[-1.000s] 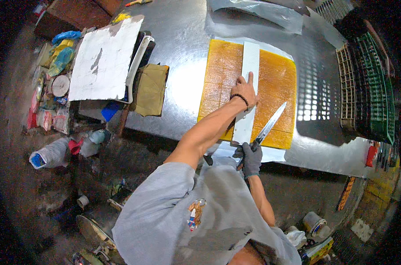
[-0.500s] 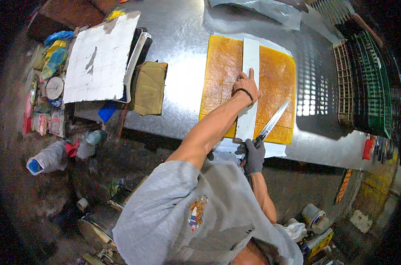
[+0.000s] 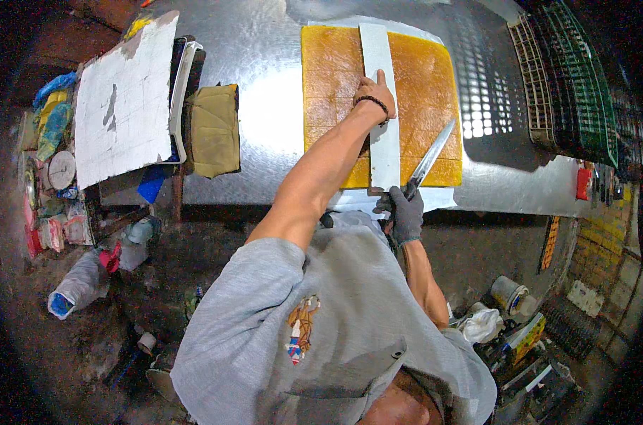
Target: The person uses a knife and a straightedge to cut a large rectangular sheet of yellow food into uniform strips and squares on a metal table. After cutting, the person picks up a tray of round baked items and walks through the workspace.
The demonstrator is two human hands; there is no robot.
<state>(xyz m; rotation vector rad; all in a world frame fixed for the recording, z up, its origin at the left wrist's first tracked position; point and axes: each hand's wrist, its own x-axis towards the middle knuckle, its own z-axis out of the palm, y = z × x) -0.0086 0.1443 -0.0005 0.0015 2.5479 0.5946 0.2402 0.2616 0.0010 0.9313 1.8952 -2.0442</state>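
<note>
A flat amber-coloured slab (image 3: 424, 78), glossy and faintly lined, lies on a white sheet (image 3: 442, 196) on the metal table. Across it, from far edge to near edge, runs a pale straightedge (image 3: 377, 53). My bare left hand (image 3: 375, 98) holds the straightedge down near its middle, one finger stretched along it and others bent over its left side. In its grey glove, my right hand (image 3: 408, 214) grips a knife (image 3: 433, 152) by the handle at the slab's near edge. The blade points away and to the right, over the slab; whether it touches the surface I cannot tell.
Plastic crates, one of them green (image 3: 587, 85), stand at the table's right. A white board (image 3: 127, 103) and a folded brown piece of cardboard (image 3: 214, 131) are at the left. The table's near edge (image 3: 513, 205) runs just before my body.
The view has shifted, so the table and slab sit higher and further left in it. Both hands keep about the same places on the straightedge and knife.
</note>
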